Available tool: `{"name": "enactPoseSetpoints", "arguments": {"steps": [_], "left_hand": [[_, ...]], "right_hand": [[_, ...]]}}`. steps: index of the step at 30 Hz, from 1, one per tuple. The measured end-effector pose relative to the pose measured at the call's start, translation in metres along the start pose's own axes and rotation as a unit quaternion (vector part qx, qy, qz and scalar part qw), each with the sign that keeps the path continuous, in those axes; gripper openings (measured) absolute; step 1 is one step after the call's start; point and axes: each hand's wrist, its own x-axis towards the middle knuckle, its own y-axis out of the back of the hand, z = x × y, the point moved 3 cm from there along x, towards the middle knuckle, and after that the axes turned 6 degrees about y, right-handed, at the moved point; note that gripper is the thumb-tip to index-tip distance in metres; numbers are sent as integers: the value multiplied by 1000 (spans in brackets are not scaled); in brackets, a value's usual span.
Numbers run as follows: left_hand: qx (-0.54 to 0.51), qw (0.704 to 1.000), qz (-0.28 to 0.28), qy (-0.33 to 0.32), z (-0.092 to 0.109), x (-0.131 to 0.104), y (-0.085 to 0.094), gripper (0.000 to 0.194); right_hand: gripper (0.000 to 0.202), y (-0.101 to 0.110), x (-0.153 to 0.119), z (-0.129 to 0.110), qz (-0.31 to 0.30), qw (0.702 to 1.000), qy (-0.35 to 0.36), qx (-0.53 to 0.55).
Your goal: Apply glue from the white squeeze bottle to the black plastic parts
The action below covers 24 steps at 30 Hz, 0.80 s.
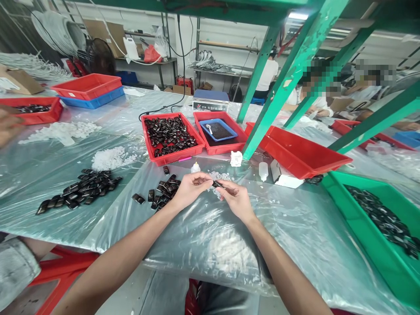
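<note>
Between my two hands is a small black part (216, 184), held over the plastic-covered table. My left hand (194, 188) pinches its left end with thumb and fingers. The right end is gripped by my right hand (235, 197). Small white pieces (221, 176) lie scattered just behind my fingertips. To the left of my left hand is a loose pile of black parts (164, 191). A small bottle with a yellow tip (195, 167) stands behind my left hand, partly hidden by it.
A red tray of black parts (170, 135) and a red tray with a blue tray inside (218, 130) stand behind my hands. Green posts (262, 109) rise at the right, near a green bin (364, 236). A person's blurred hand (9, 124) is at the far left.
</note>
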Motion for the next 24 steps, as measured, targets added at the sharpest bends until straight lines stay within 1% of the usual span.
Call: {"name": "enactPoseSetpoints", "arguments": {"steps": [3,7,11,13,15,18,20,21,24], "left_hand": [[4,1000,9,-14,-2,-1,-1,27],[26,997,34,-56,-4,-5,-2,21],[104,984,66,-130,-1,-11,-4,14],[135,975,65,-164,2,-13,-5,13],[165,968,56,-182,5,-14,-5,16],[208,957,68,-189,8,-13,-3,29],[221,956,64,-182,6,-12,-2,36],[224,957,53,-177,5,-11,-2,35],[222,962,27,-159,1,-9,-5,25]], "right_hand": [[33,0,0,1,15,1000,-1,6],[33,0,-1,2,21,1000,-2,-8],[31,-1,-3,1,26,999,-1,-23],[31,-1,-3,1,31,999,-1,-13],[32,-2,-2,1,34,999,-4,1],[33,-2,-1,1,35,999,-2,16],[34,-3,-1,0,34,999,7,25],[35,-3,-1,0,34,999,12,29],[37,-3,-1,0,29,999,23,28]]}}
